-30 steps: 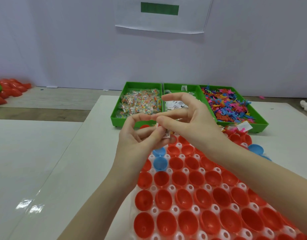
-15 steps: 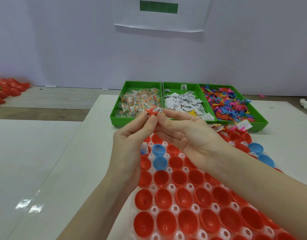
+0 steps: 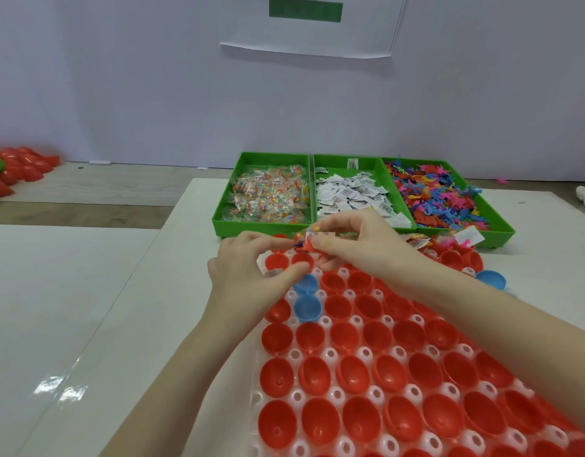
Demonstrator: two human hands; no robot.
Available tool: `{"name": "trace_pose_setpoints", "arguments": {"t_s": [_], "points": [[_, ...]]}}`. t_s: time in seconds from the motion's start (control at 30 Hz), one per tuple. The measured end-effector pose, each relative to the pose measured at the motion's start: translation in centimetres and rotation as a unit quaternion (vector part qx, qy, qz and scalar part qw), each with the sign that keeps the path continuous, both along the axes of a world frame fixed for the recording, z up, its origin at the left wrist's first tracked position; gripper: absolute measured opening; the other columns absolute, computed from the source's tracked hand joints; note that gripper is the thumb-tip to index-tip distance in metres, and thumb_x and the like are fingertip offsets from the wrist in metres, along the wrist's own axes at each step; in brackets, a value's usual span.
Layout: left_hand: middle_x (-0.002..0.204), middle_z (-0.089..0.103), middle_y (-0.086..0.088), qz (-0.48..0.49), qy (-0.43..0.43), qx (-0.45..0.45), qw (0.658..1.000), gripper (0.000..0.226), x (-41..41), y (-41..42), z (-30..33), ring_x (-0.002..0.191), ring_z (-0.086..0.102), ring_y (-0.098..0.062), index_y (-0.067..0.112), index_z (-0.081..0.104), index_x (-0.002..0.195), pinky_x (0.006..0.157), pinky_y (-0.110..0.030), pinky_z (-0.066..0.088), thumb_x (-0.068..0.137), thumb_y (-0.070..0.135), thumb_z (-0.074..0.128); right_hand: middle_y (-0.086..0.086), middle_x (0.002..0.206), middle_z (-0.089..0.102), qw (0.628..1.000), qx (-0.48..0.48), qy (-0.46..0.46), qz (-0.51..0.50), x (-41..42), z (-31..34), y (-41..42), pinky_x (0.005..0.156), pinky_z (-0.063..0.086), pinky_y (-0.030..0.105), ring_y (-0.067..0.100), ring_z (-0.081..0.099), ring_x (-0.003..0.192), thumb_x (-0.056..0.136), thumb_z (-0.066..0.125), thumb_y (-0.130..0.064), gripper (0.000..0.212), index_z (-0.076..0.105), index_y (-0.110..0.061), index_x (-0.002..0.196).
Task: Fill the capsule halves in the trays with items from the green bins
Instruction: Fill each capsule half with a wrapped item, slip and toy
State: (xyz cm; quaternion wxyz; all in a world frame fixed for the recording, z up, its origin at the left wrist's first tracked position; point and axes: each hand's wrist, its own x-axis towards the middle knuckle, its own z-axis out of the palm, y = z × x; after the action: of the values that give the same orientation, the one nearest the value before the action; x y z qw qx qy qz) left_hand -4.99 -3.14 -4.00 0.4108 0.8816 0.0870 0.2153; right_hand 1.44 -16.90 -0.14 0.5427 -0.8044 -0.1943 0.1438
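Looking down from my head camera, both my hands meet over the far end of the clear plastic tray (image 3: 296,395) that holds rows of red plastic capsule halves (image 3: 319,416). My right hand (image 3: 360,247) has its fingers curled and pinches a small bundle of items (image 3: 307,243): a red toy piece together with a bit of white printed paper and a few coloured beads in clear wrap. My left hand (image 3: 248,275) comes in from below, its thumb and forefinger curled and touching the same bundle at its left edge, so both hands grip it above the farthest row of cups. Two blue plastic capsule halves (image 3: 307,306) sit among the red ones just under my left hand, and another blue half (image 3: 491,279) lies at the tray's right edge.

Beyond my hands, three green plastic bins stand side by side on the white worktop (image 3: 86,308). The left bin (image 3: 225,206) is full of clear packets of coloured beads, the middle bin (image 3: 347,159) holds white printed paper slips, and the right bin (image 3: 495,225) is heaped with small pink, blue and orange plastic figures. A few packets and a white slip (image 3: 469,236) lie on the capsule halves in front of the right bin. Far left, a pile of loose red capsule halves (image 3: 17,169) rests on the wooden floor beside a green edge. A white sheet with a green rectangle (image 3: 306,9) hangs on the wall.
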Motion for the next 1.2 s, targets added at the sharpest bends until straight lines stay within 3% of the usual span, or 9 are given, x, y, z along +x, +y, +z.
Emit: {"name": "trace_pose_setpoints", "arguments": {"t_s": [0.13,0.3,0.53,0.67,0.77,0.9,1.0,1.1,1.2], "points": [[0.094,0.046,0.021,-0.003,0.065,0.154,0.986,0.027,0.2,-0.1,-0.8,0.096,0.024,0.000,0.038,0.070,0.089,0.067,-0.025,0.008,0.067,0.053,0.070,0.000,0.060,0.062,0.986,-0.125,-0.097,0.044,0.1,-1.5,-0.3,0.055,0.049,0.012,0.003,0.062,0.050,0.087,0.059,-0.007,0.008,0.065,-0.011,0.091],[0.091,0.046,0.021,-0.005,0.047,0.170,0.984,0.030,0.4,0.1,-1.4,0.092,0.020,0.002,0.035,0.072,0.085,0.065,-0.026,0.007,0.064,0.056,0.068,0.005,0.078,0.064,0.948,-0.203,-0.230,0.082,0.0,-1.8,-0.1,0.059,0.041,0.013,0.007,0.055,0.061,0.086,0.061,-0.014,0.014,0.070,-0.008,0.095],[0.093,0.048,0.020,-0.003,0.048,0.183,0.982,0.034,0.5,0.2,-1.5,0.092,0.020,0.001,0.031,0.074,0.084,0.065,-0.026,0.007,0.063,0.057,0.069,0.010,0.092,0.063,0.888,-0.317,-0.287,0.169,0.2,-1.5,0.5,0.078,0.045,0.036,0.022,0.058,0.087,0.089,0.055,-0.012,0.016,0.066,-0.002,0.094],[0.093,0.045,0.020,-0.026,0.039,0.197,0.979,0.030,0.4,0.2,-1.5,0.093,0.018,0.001,0.029,0.075,0.082,0.065,-0.026,0.007,0.067,0.054,0.069,0.002,0.087,0.045,0.855,-0.352,-0.333,0.186,0.0,-1.4,1.0,0.067,0.038,0.031,0.023,0.053,0.088,0.089,0.053,-0.013,0.013,0.064,-0.006,0.092],[0.093,0.044,0.020,-0.050,0.014,0.217,0.975,0.027,0.3,0.2,-1.4,0.097,0.027,-0.005,0.019,0.074,0.070,0.067,-0.025,0.008,0.072,0.045,0.071,0.006,0.088,0.053,0.829,-0.373,-0.384,0.162,-0.3,-1.6,1.4,0.064,0.034,0.028,0.026,0.055,0.089,0.084,0.058,-0.012,0.010,0.063,-0.009,0.093],[0.086,0.061,0.006,-0.092,-0.041,0.295,0.950,0.021,-0.1,-0.1,-0.9,0.094,0.054,-0.025,0.015,0.073,0.056,0.076,-0.028,0.013,0.069,0.032,0.071,0.002,0.075,0.060,0.894,-0.282,-0.333,0.099,-0.3,-1.2,1.1,0.066,0.047,0.032,0.024,0.060,0.081,0.077,0.065,-0.008,0.011,0.066,-0.011,0.087],[0.077,0.064,-0.001,-0.094,-0.067,0.357,0.927,0.026,-0.5,-0.3,-0.4,0.080,0.062,-0.029,0.014,0.072,0.056,0.074,-0.033,0.027,0.069,0.033,0.059,0.003,0.076,0.070,0.919,-0.252,-0.266,0.143,0.3,-0.8,0.8,0.067,0.052,0.026,0.010,0.063,0.069,0.073,0.066,0.001,0.018,0.075,-0.011,0.084],[0.076,0.063,-0.003,-0.101,-0.097,0.409,0.902,0.037,-0.6,-0.3,-0.4,0.081,0.060,-0.026,0.009,0.070,0.064,0.074,-0.037,0.029,0.074,0.034,0.044,0.004,0.084,0.073,0.917,-0.267,-0.244,0.168,0.5,-0.4,0.7,0.061,0.045,0.006,0.000,0.059,0.067,0.074,0.061,0.008,0.030,0.075,-0.011,0.092],[0.081,0.063,-0.001,-0.091,-0.104,0.437,0.889,0.037,-0.6,0.0,-0.5,0.092,0.046,-0.021,0.013,0.070,0.063,0.081,-0.039,0.026,0.076,0.034,0.043,0.001,0.095,0.070,0.882,-0.318,-0.313,0.152,0.2,-0.7,0.5,0.073,0.048,0.026,0.015,0.064,0.089,0.077,0.059,0.000,0.030,0.069,-0.017,0.100]]}}
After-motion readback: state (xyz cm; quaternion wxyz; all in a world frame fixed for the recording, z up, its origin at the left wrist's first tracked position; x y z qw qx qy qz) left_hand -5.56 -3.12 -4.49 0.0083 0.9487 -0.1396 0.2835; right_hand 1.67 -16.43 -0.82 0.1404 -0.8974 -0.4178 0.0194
